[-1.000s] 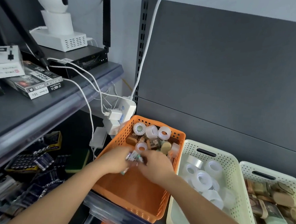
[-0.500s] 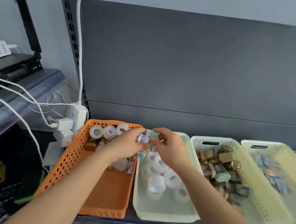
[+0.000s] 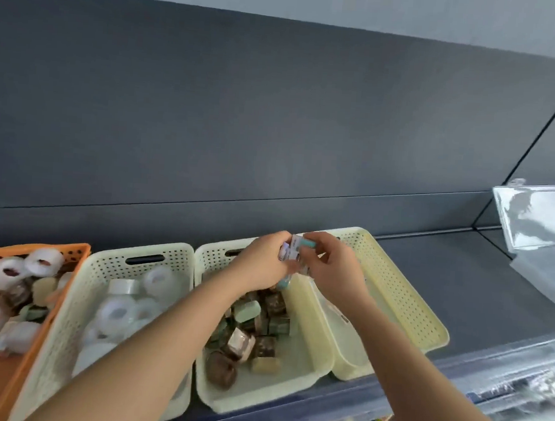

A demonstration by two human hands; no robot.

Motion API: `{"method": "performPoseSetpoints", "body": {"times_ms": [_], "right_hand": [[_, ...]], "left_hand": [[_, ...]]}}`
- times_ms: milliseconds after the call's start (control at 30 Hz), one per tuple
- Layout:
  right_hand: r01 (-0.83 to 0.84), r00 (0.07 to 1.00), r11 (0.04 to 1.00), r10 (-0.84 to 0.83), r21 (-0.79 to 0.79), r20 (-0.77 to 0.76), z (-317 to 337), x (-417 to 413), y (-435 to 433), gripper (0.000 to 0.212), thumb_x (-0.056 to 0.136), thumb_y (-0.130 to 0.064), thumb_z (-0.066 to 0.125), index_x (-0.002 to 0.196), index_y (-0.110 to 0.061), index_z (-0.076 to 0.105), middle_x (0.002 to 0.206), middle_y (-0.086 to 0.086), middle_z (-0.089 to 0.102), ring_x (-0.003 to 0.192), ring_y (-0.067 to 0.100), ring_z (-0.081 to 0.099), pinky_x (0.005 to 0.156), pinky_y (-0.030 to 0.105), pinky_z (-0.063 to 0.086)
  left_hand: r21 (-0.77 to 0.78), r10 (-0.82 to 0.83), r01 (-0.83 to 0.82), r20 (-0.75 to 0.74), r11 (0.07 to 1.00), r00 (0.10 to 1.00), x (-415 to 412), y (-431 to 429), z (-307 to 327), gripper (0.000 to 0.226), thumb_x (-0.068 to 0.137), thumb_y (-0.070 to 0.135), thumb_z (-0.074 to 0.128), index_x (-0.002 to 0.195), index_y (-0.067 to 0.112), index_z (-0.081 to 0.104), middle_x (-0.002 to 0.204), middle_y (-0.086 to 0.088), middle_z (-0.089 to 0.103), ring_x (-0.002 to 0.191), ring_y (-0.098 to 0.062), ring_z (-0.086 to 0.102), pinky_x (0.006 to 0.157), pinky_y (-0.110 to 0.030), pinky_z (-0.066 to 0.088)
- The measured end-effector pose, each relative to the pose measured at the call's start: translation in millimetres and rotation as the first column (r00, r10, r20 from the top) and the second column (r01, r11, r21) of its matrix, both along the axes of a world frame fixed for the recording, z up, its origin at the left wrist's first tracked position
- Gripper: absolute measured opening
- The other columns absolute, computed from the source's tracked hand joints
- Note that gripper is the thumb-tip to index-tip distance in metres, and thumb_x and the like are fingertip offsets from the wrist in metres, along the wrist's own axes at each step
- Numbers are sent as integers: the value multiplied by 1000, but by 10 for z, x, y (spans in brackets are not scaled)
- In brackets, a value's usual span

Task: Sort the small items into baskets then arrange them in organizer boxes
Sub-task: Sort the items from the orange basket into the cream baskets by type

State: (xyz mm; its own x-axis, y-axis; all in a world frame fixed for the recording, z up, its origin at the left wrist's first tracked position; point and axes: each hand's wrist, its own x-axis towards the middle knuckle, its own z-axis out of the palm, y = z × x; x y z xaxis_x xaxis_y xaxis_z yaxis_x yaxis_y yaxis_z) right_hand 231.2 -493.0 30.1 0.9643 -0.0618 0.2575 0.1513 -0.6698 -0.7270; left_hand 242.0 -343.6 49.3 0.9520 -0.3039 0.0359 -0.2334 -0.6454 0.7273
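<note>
The orange basket (image 3: 53, 250) and the pale baskets (image 3: 108, 259) are smooth perforated plastic. The tape rolls (image 3: 118, 311) look translucent and slightly glossy. The dark back panel (image 3: 275, 128) is matt; the clear cover (image 3: 538, 215) is shiny.

small packets (image 3: 291, 253) — white, teal-tipped | bunched, lifted | over yellow basket (image 3: 404, 301) left rim

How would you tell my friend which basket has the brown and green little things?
On the dark shelf, start at the orange basket at the left end and count right: it is the third basket, pale green. Its left neighbour holds white tape rolls and its right neighbour is yellow; this one holds brown and green blocks.
</note>
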Motion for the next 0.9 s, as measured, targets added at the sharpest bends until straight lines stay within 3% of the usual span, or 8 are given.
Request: {"method": "performPoseSetpoints", "body": {"times_ms": [100, 233, 300, 433, 533, 667, 767, 900], "right_hand": [[60, 996, 996, -65, -65, -68, -129, 79, -461, 26, 90, -22, 53, 114, -27, 62, 93, -4, 65, 72, 13, 57, 63, 25, 38], [67, 980, 977, -103, -205, -173, -355, 133, -874, 31, 92, -16, 51, 120, -24, 59, 107, 2, 67, 85, 16, 58, 73, 27, 45], [3, 964, 946, -89, -323, -252, -465, 130, -1009, 40, 89, -16, 52, 128, -25, 54, 115, 4, 63, 96, 21, 60, 79, 31, 49], [-116, 946, 863, -56, -492, -320, -598, 127, -1084, 52, 86, -31, 58, 135, -26, 42, 118, 5, 55, 106, 24, 53, 84, 33, 45], [-95, 965, 852, -48, -515, -258, -606, 165, -1059, 50, 87, -29, 55, 135, -25, 41, 126, 4, 51, 112, 24, 48, 90, 34, 45], [-96, 986, 850, 11, -518, -165, -517, 251, -912, 46, 92, -32, 53, 136, -25, 41, 132, 2, 50, 119, 21, 47, 94, 32, 43], [-152, 984, 862, 87, -484, -154, -405, 310, -665, 51, 93, -36, 55, 139, -24, 36, 134, 4, 50, 121, 22, 49, 98, 34, 43], [-218, 975, 858, 213, -465, -65, -255, 316, -232, 50, 92, -34, 54, 137, -22, 38, 129, 4, 53, 121, 24, 48, 97, 38, 43]], "left_hand": [[150, -37, 33, 29, 988, 999, 103, -522, -106, 29, 85, 29, 66, 110, 20, 55, 101, 0, 64, 85, -20, 60, 66, -36, 47], [333, -127, 87, 99, 939, 987, 146, -939, -327, 41, 85, 4, 54, 124, 17, 47, 118, -5, 57, 103, -23, 56, 78, -34, 46], [468, -177, 124, 70, 875, 982, 134, -1039, -444, 44, 86, -1, 50, 126, 16, 49, 121, -6, 56, 104, -24, 56, 83, -36, 47], [705, -252, 144, 51, 695, 966, 131, -1103, -561, 27, 87, 16, 57, 114, 15, 59, 117, -4, 53, 107, -28, 53, 95, -41, 40], [710, -272, 114, 113, 695, 956, 151, -1085, -538, 34, 83, 18, 61, 117, 15, 59, 117, -3, 55, 111, -24, 50, 103, -42, 34], [625, -202, 8, 240, 780, 950, 171, -918, -444, 29, 86, 15, 60, 115, 13, 59, 115, -1, 57, 111, -19, 50, 103, -38, 36], [556, -106, -104, 333, 825, 937, 142, -671, -333, 25, 90, 21, 60, 113, 12, 62, 113, 0, 59, 109, -19, 52, 97, -36, 44], [517, 12, -249, 419, 819, 908, 27, -192, -167, 19, 90, 26, 55, 105, 15, 61, 106, 0, 58, 106, -21, 51, 85, -35, 42]]}}
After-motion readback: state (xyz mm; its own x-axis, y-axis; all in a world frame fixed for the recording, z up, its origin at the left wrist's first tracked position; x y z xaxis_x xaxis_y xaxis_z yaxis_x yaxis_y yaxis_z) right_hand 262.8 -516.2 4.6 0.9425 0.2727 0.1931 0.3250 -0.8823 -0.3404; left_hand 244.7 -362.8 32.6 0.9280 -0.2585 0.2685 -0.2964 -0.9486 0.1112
